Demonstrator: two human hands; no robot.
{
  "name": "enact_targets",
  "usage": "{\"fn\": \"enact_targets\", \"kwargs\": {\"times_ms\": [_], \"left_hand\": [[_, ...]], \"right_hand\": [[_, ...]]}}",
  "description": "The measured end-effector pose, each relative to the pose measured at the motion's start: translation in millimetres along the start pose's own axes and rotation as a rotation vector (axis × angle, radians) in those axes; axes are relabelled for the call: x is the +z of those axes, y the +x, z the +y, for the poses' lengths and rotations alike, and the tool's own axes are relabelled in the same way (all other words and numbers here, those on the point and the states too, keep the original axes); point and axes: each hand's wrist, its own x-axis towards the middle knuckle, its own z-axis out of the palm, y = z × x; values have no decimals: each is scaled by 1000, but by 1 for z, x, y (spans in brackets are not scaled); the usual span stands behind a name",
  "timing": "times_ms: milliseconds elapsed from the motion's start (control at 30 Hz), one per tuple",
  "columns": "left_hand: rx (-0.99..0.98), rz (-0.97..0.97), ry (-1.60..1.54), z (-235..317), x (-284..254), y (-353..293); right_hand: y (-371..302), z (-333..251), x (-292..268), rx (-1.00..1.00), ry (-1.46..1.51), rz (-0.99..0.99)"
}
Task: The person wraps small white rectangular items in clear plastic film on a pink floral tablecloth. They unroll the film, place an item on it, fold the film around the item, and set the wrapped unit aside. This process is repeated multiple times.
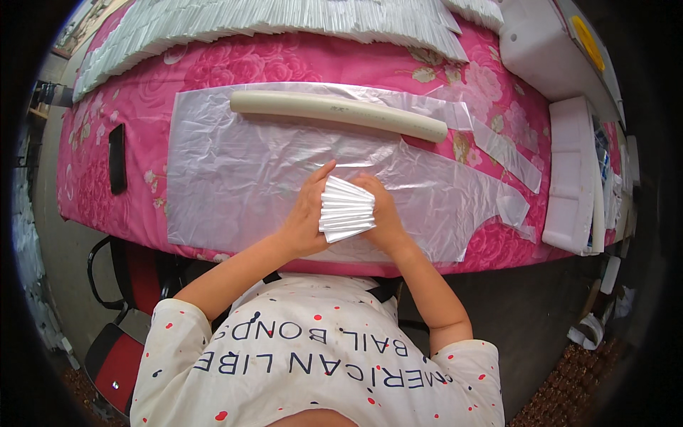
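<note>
Above the near edge of the table, my left hand (307,212) and my right hand (384,213) hold a fanned stack of folded white plastic packets (347,210) between them. The left fingers and palm press on its left side, with the thumb pointing up. My right hand closes on the other side, its fingertips partly hidden behind the stack. Beneath both hands, a large translucent plastic bag (213,178) lies flat and creased, with its strap-like ends toward the right. A cream-coloured pipe (338,114) rests across the far part of this bag.
Under everything is a pink floral tablecloth (82,167). A black phone (117,160) lies at the left. Long rows of folded white packets (284,20) line the far side. White foam boxes (569,174) stand at the right. Red-and-black chairs (117,363) are at lower left.
</note>
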Motion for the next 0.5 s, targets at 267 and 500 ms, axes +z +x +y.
{"fn": "enact_targets", "kwargs": {"times_ms": [267,500], "left_hand": [[9,-305,-263,45,-77,59],[318,-686,-211,50,-75,83]], "right_hand": [[-7,-13,-7,553,1280,-612],[-9,-13,14,516,1311,-932]]}}
